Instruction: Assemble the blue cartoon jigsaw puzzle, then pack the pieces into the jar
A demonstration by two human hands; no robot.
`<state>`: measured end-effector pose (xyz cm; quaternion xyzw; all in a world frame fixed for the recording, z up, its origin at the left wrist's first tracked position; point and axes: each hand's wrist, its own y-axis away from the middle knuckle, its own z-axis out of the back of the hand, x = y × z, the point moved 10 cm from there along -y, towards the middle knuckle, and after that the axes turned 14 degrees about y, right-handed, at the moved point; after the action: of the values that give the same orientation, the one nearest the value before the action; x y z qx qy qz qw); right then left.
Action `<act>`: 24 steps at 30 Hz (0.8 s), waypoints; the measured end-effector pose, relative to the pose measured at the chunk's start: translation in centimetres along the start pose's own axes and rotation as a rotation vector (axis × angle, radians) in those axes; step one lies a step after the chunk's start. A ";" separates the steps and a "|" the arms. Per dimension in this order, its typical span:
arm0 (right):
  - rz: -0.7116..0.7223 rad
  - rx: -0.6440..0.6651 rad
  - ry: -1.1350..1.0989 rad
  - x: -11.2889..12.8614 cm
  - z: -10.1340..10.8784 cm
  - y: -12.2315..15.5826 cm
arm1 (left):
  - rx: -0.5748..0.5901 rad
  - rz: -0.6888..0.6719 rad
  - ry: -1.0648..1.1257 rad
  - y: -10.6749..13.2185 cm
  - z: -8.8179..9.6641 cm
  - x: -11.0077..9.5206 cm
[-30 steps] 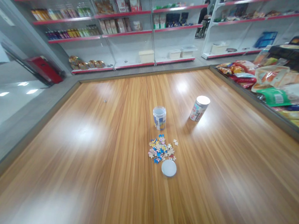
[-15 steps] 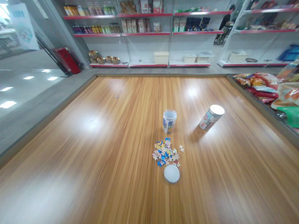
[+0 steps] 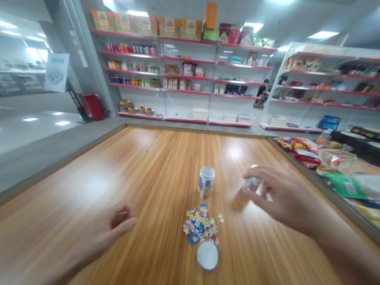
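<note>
My right hand is at the printed can on the right, thumb and fingers curved round it. They cover much of the can and most of its pale top. To the left, my left hand hovers blurred over the wood, holding nothing, fingers loosely curled and thumb apart. Between the hands stands a clear jar with a blue and yellow label and no lid on it. A heap of jigsaw puzzle pieces lies in front of the jar, one loose piece beside it. Nearest me is a round silvery lid.
The wooden table has a raised dark rim. Snack packets lie beyond its right edge. Shelves of goods line the back, with a red box-like object on the floor at left. A person is far behind.
Both hands have come into view, the right one reaching to the printed can. My view has tilted up, so the table things appear lower. Jar, pieces and lid keep their arrangement.
</note>
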<state>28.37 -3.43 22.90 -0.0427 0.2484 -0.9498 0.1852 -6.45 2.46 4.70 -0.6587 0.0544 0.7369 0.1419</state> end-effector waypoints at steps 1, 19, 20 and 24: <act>0.012 0.045 -0.017 0.8 -2.2 -1.2 | 0.033 -0.030 0.013 -1.5 -1.8 0.4; -0.185 0.492 -0.695 1.2 -20.8 -6.5 | 0.149 -0.234 0.289 -14.4 -13.7 2.5; -0.194 0.489 -0.738 1.0 -20.9 -6.6 | 0.138 -0.227 0.307 -14.4 -13.5 2.4; -0.206 0.481 -0.831 0.0 -20.0 -7.0 | 0.124 -0.177 0.412 -14.3 -13.2 2.3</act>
<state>22.61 11.34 8.88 -0.3986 -0.0783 -0.8962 0.1784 9.94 12.92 2.29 -0.7873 0.0697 0.5669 0.2321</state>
